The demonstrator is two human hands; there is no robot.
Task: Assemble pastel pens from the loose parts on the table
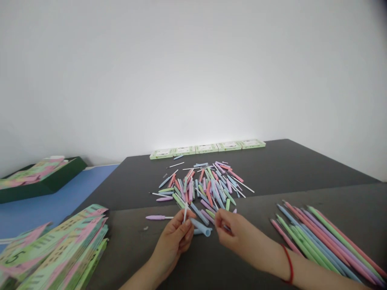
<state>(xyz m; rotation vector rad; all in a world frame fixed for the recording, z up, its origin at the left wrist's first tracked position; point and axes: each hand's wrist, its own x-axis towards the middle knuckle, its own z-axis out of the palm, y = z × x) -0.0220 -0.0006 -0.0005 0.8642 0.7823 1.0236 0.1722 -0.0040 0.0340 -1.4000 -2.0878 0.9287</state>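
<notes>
Between the thumb and forefinger of my left hand (179, 233) stands a thin white pen refill (185, 211). A light blue pen tube (200, 227), its open end facing me, sticks out beside those fingers; whether they grip it too, I cannot tell. Close to the tube's right, my right hand (229, 229) has its fingers curled into a pinch, and what they hold is hidden. Just beyond both hands spreads a loose pile of pastel pen parts (208, 187), with white refills among them. A purple pen piece with a white stem (155, 217) lies left of my left hand.
Several long pastel pens (326, 241) lie bundled at the right. Printed green and pink packets (60, 249) are stacked at the front left, near a dark green tray (45, 186) of similar packets. Flat boxes (206, 148) line the black table's (302, 161) back edge by the wall.
</notes>
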